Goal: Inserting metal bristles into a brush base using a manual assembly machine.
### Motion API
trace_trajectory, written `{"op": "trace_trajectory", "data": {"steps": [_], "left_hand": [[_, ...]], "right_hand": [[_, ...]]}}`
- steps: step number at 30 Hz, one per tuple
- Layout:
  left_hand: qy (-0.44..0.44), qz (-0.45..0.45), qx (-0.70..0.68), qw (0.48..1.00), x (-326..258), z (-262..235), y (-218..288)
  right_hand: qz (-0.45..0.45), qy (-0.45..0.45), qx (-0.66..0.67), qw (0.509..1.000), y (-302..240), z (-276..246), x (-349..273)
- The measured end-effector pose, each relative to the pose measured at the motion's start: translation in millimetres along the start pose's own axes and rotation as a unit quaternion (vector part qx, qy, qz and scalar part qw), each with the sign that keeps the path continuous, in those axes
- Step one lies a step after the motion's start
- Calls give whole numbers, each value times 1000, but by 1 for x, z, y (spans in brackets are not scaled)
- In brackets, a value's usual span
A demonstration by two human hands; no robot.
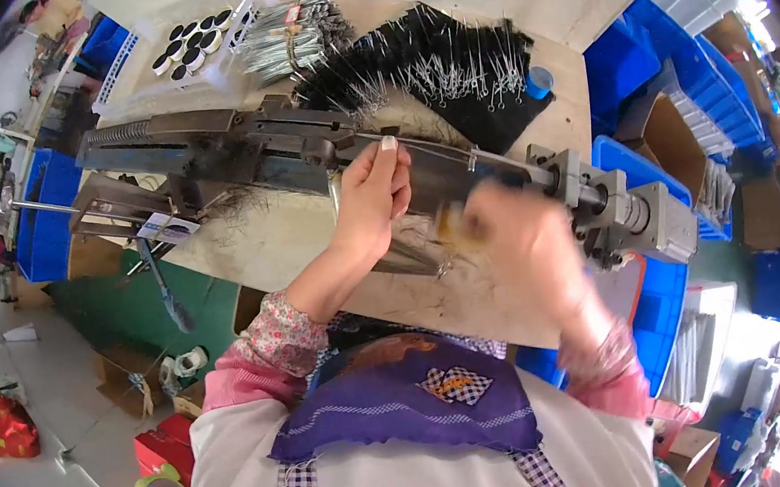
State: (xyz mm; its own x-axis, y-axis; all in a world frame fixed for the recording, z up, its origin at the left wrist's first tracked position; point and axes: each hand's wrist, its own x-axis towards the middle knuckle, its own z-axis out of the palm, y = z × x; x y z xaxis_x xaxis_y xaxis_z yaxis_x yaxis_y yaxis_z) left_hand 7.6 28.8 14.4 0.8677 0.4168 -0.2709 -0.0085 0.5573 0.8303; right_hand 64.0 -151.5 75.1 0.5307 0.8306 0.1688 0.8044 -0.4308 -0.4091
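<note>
**Hands at the long metal machine on the bench**

The person's left hand was clenched around a thin metal wire at the middle of the grey bench machine, thumb up, pinching it against the machine's long body. The right hand was blurred with motion just beside the machine's cylinder end; a tuft of pale fibres showed at its fingertips, but whether the hand was closed on them could not be told.

The wire looked light and springy, stiff along its length yet easy to bend, so a pinch near the machine would likely steady it best. The fibres seemed soft, loose and apt to scatter; they would want holding near the bundled end.

Behind the machine lay a heap of black bristle brushes on twisted wire stems, a bundle of bare wires and a tray of round black-and-white discs. Blue plastic crates stood to the right of the wooden table.
</note>
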Motion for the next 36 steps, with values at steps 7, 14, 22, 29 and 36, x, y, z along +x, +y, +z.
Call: {"op": "trace_trajectory", "data": {"steps": [7, 14, 22, 29, 36], "left_hand": [[-14, -10, -7, 1000, 1, 5, 3], [-16, 19, -31, 999, -3, 0, -6], [-149, -32, -203, 967, -2, 18, 0], [-108, -129, -394, 904, -1, 0, 31], [-115, -76, -388, 911, -11, -9, 16]], "right_hand": [[-107, -31, 93, 989, 32, 34, 124], [34, -123, 292, 948, 25, 2, 113], [41, -219, 260, 940, 28, -5, 131], [-218, 55, -233, 946, 20, -16, 103], [-38, 78, 125, 988, 9, 5, 98]]}}
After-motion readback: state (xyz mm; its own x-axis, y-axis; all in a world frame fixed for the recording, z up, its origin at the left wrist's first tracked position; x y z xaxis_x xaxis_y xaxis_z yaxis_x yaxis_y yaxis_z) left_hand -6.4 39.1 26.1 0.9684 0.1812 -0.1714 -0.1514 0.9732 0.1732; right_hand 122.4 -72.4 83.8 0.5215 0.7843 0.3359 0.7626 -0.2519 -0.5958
